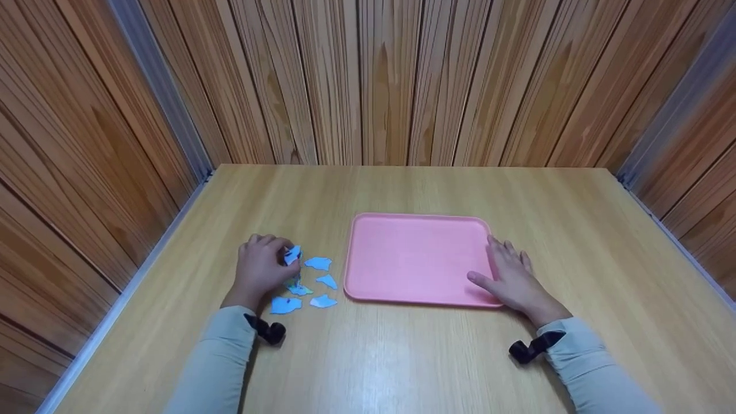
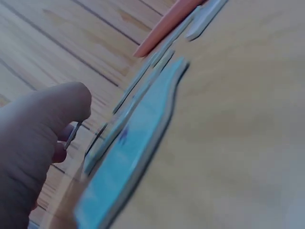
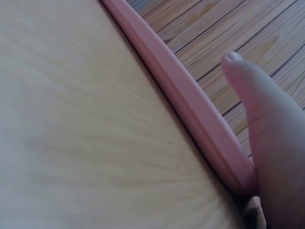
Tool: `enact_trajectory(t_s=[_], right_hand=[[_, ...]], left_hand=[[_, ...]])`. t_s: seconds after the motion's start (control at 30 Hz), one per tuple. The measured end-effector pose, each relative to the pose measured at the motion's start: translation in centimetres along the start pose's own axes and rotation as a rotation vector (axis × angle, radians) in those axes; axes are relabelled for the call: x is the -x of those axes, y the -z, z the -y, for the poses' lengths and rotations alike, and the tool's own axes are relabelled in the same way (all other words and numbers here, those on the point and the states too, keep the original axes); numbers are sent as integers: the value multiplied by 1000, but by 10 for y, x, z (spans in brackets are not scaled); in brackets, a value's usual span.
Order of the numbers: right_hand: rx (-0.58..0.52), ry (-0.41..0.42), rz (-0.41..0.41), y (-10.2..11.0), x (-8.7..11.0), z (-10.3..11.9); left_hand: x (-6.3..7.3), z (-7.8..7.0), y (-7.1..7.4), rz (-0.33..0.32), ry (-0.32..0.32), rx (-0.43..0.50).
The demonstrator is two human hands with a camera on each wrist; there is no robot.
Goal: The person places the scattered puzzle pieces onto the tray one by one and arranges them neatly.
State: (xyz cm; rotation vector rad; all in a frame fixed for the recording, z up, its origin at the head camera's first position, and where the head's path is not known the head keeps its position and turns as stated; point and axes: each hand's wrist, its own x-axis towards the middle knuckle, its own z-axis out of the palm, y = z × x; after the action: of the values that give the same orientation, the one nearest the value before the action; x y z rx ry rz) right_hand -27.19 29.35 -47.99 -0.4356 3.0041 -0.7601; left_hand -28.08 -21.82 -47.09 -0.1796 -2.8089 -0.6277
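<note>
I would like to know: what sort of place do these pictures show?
Probably a small indoor booth for filming tabletop work. Wood-look panels stand on three sides of a pale table, and two black wrist-worn devices look like cameras.

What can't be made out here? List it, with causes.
Head view: part of the flat, jagged light-blue piece, covered by the left hand holding it.
Left wrist: details of the purple mark on the nearest light-blue piece, blurred.
Right wrist: inside of the pink rectangular tray, hidden by its side.

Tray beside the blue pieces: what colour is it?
The tray is plain pink, best seen in the head view.
</note>
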Motion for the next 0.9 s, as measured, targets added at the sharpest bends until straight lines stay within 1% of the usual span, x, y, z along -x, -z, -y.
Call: enact_trajectory(t_s=[0.1,0.37,0.57,0.73,0.9], right_hand=[[1,-1,-2,0,0,0],[4,4,-2,0,0,1],[-4,6,-14,0,1,1],[-16,2,-24,1,3,2],[-13,-10,-17,0,2,2]], left_hand=[[-4,-9,-2,17,-3,16],[-20,-32,-3,72,19,44],[-28,-44,-3,70,20,62],[-33,-51,-5,82,9,54],[-38,-59,-9,87,0,67]])
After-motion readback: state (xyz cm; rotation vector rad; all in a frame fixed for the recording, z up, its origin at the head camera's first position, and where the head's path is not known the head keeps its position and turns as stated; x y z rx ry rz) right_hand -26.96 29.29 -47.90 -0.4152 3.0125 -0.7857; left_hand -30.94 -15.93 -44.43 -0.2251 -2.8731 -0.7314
